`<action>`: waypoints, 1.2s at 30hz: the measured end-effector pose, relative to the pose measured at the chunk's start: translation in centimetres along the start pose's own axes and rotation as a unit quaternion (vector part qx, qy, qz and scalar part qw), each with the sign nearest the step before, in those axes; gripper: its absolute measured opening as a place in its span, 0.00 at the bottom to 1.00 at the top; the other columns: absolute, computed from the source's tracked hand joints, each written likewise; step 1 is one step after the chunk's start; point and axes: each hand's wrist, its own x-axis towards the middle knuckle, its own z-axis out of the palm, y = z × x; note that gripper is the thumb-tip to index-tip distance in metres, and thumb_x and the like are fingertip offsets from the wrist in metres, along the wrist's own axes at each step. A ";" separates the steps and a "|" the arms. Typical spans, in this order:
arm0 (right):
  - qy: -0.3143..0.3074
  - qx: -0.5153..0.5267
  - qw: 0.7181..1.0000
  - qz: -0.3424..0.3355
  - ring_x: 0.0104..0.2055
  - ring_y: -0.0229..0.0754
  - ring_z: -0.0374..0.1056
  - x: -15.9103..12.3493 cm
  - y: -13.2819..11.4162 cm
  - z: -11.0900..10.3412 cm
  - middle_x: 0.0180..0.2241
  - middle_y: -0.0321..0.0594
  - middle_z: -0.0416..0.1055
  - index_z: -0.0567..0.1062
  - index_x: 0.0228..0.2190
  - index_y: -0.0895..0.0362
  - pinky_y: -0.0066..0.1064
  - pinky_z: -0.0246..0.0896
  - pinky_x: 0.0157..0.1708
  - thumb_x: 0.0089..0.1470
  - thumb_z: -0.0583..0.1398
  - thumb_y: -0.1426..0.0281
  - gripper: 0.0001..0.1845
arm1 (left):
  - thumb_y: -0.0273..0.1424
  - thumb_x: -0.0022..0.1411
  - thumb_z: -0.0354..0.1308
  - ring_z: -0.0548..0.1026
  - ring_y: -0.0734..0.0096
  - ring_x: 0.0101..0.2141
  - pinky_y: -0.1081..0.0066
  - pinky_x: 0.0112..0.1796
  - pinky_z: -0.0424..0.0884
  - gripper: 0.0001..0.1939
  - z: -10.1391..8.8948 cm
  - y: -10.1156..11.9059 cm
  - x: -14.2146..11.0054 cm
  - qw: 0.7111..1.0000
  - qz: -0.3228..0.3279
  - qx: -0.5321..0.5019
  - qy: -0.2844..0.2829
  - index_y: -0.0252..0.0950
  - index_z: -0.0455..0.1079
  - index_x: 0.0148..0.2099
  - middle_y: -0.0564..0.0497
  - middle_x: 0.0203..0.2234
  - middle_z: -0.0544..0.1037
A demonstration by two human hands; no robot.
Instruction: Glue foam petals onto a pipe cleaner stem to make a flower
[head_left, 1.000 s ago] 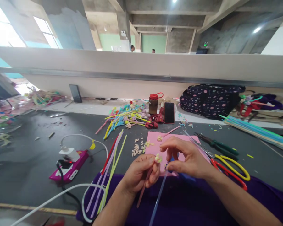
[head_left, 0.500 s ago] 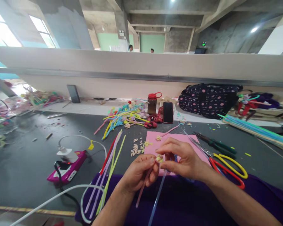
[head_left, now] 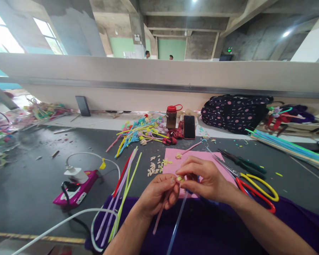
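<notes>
In my left hand, thumb and fingers pinch a thin pink stem that slants down below the fist. At its upper end sits a small pale-yellow flower-like piece. My right hand closes thumb and fingertips on that piece from the right, partly covering it. Under both hands lies a pink sheet, bearing another pink stem with a small cream flower head. A long translucent bluish stick runs toward me from beneath my right hand; a blue thing there is mostly hidden.
Short cream pieces lie left of the sheet, near loose coloured stems. To the right are scissors and dark-handled pliers. A magenta power strip with cables sits left. Behind stand a bottle and a phone.
My right fingertips have shifted slightly and closed further over the yellow flower-like piece. My left hand keeps its hold on the pink stem, almost still.
</notes>
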 end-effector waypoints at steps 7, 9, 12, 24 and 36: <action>-0.006 -0.002 1.000 0.025 0.25 0.33 0.61 -0.3 0.1 -0.2 0.31 0.37 0.65 0.71 0.40 0.57 0.25 0.60 0.24 0.48 0.62 0.71 0.15 | 0.34 0.56 0.55 0.59 0.83 0.09 0.82 0.11 0.50 0.13 -0.4 -0.3 0.0 1.000 0.006 -0.016 -0.009 0.28 0.69 0.27 0.53 0.10 0.66; 0.004 0.006 0.999 0.035 0.25 0.32 0.61 -0.4 0.2 -0.4 0.32 0.37 0.65 0.70 0.42 0.56 0.26 0.60 0.24 0.47 0.63 0.69 0.18 | 0.33 0.55 0.55 0.60 0.82 0.09 0.81 0.11 0.50 0.13 -0.4 -0.2 0.0 0.999 0.024 -0.033 -0.025 0.28 0.69 0.26 0.53 0.10 0.65; 0.053 0.015 0.997 0.054 0.27 0.33 0.62 -0.6 0.3 -0.8 0.34 0.39 0.66 0.71 0.41 0.55 0.26 0.60 0.26 0.51 0.59 0.70 0.13 | 0.33 0.55 0.55 0.59 0.82 0.10 0.81 0.10 0.49 0.13 0.0 0.0 -0.1 0.996 0.046 -0.056 -0.048 0.29 0.67 0.23 0.53 0.10 0.64; 0.029 0.038 0.997 0.067 0.25 0.32 0.61 -0.5 0.9 1.0 0.30 0.36 0.65 0.71 0.39 0.57 0.25 0.58 0.23 0.48 0.62 0.69 0.14 | 0.34 0.56 0.54 0.58 0.83 0.09 0.82 0.10 0.50 0.14 -0.2 -0.1 0.0 0.997 0.037 -0.042 -0.048 0.30 0.66 0.24 0.54 0.10 0.64; 0.034 0.032 0.997 0.058 0.25 0.33 0.61 -0.4 0.7 1.0 0.28 0.36 0.65 0.72 0.36 0.59 0.25 0.57 0.24 0.50 0.60 0.72 0.08 | 0.35 0.56 0.54 0.58 0.83 0.09 0.81 0.11 0.49 0.14 -0.1 -0.1 -0.1 1.000 0.019 -0.015 -0.005 0.29 0.67 0.24 0.55 0.10 0.63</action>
